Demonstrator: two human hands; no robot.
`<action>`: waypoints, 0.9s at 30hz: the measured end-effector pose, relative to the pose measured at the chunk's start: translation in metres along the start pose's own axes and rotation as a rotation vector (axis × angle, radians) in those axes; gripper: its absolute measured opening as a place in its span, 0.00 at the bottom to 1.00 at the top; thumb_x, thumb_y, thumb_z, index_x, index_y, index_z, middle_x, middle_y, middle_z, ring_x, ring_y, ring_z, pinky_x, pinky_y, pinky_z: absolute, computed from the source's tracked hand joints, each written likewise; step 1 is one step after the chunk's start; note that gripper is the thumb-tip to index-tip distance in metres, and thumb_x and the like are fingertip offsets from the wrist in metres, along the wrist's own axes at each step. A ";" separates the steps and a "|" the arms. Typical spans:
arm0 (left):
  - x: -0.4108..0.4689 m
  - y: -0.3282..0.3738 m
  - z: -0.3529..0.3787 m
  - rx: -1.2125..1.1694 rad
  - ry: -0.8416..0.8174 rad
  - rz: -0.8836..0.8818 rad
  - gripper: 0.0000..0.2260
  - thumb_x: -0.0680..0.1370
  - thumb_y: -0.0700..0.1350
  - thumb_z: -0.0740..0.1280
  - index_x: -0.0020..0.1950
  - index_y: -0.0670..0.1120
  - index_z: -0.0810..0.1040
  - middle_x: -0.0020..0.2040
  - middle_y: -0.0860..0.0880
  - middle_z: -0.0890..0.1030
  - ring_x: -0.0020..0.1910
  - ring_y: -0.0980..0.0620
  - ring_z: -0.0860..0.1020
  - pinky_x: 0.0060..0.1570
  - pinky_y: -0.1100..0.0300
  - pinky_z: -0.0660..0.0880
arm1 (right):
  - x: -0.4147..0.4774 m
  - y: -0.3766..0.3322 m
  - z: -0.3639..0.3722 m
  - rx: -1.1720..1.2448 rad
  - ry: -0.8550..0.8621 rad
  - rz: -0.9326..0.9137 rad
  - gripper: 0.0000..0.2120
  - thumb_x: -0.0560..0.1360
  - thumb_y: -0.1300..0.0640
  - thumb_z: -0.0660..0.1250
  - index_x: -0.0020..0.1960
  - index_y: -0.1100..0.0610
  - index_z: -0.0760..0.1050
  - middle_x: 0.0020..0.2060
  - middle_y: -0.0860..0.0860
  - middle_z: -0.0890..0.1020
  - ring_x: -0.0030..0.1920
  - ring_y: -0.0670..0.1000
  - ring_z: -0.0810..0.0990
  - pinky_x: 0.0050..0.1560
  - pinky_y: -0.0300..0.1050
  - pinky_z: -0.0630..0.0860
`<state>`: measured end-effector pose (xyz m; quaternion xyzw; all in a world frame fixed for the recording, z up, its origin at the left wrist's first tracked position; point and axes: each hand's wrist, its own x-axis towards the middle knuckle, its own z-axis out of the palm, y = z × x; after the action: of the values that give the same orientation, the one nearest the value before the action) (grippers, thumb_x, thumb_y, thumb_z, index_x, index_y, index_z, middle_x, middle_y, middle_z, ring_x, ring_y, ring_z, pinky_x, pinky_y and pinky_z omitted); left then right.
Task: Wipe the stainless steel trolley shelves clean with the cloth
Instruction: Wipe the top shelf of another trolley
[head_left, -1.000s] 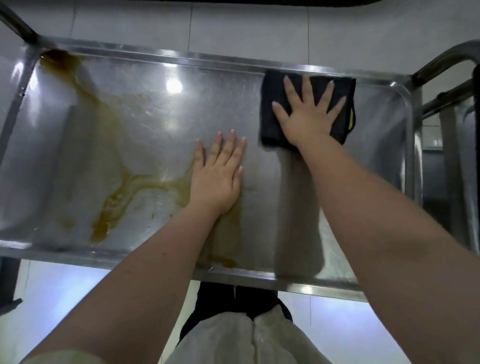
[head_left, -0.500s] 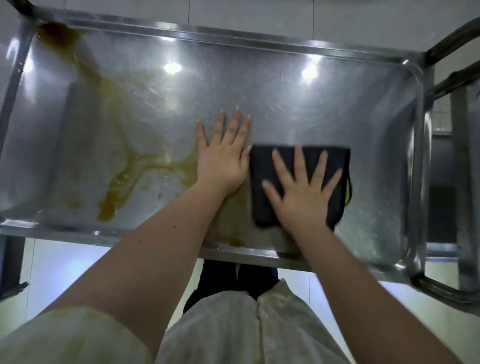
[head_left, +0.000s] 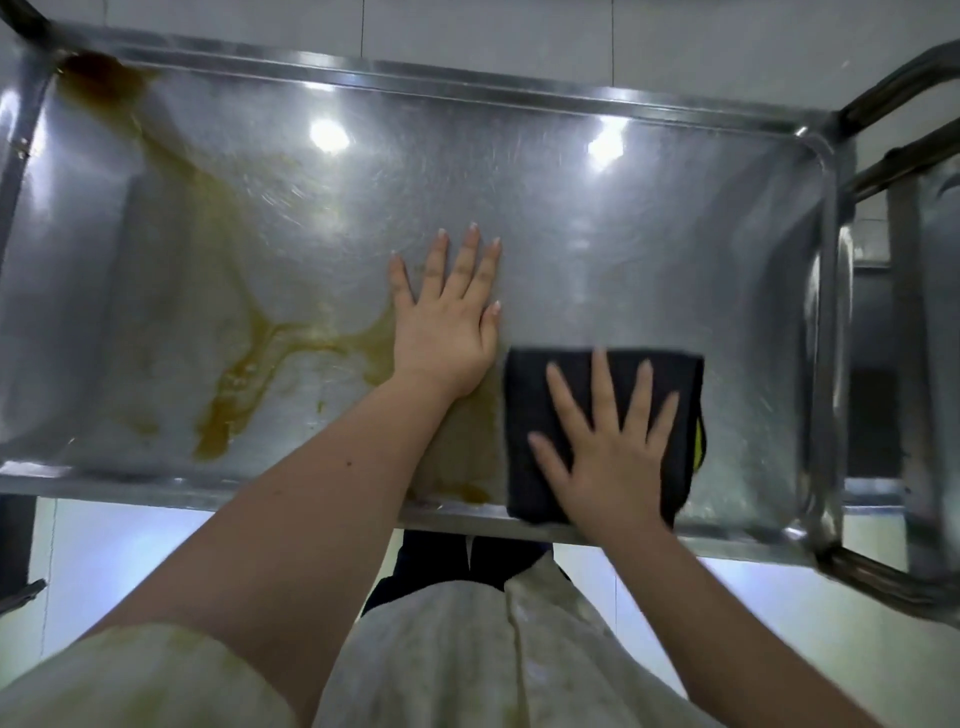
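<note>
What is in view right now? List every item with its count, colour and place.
shelf: one, grey stainless steel, fills most of the view
cloth: one, black with a yellow bit at its right edge, right half of the shelf at the near rim
spill: one streaky patch, brown-yellow, from the far left corner across the left half to the near rim
light reflections: two, white, far half of the shelf
frame tubes: several, grey metal, right end of the trolley
floor: pale tiles, beyond the far rim and below the near rim
garment: one, pale, bottom of the view
left hand: one, flat on the shelf near its middle
right hand: one, flat on the cloth, fingers spread
</note>
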<state>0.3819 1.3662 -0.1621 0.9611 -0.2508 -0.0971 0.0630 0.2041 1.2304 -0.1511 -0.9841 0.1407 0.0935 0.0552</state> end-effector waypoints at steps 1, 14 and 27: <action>0.000 0.000 0.000 -0.001 0.007 0.002 0.27 0.83 0.55 0.46 0.81 0.53 0.45 0.81 0.51 0.46 0.80 0.46 0.44 0.72 0.32 0.43 | -0.020 -0.003 0.003 0.001 -0.033 -0.001 0.31 0.79 0.31 0.45 0.79 0.40 0.51 0.80 0.53 0.52 0.77 0.68 0.45 0.71 0.74 0.45; 0.004 0.000 -0.002 0.007 -0.013 -0.009 0.25 0.82 0.61 0.44 0.79 0.62 0.44 0.81 0.52 0.46 0.80 0.45 0.45 0.71 0.31 0.41 | 0.222 0.005 -0.043 0.027 -0.026 0.146 0.32 0.76 0.29 0.40 0.78 0.36 0.43 0.80 0.50 0.46 0.77 0.67 0.41 0.67 0.78 0.38; 0.006 -0.003 0.001 0.051 -0.008 -0.007 0.35 0.73 0.76 0.41 0.78 0.66 0.39 0.81 0.52 0.41 0.79 0.44 0.42 0.71 0.32 0.37 | 0.205 0.126 -0.054 0.067 -0.090 0.230 0.33 0.73 0.25 0.38 0.75 0.31 0.39 0.80 0.47 0.42 0.77 0.64 0.37 0.70 0.73 0.35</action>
<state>0.3880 1.3661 -0.1646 0.9629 -0.2500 -0.0950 0.0371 0.3703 1.0480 -0.1500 -0.9539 0.2529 0.1384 0.0830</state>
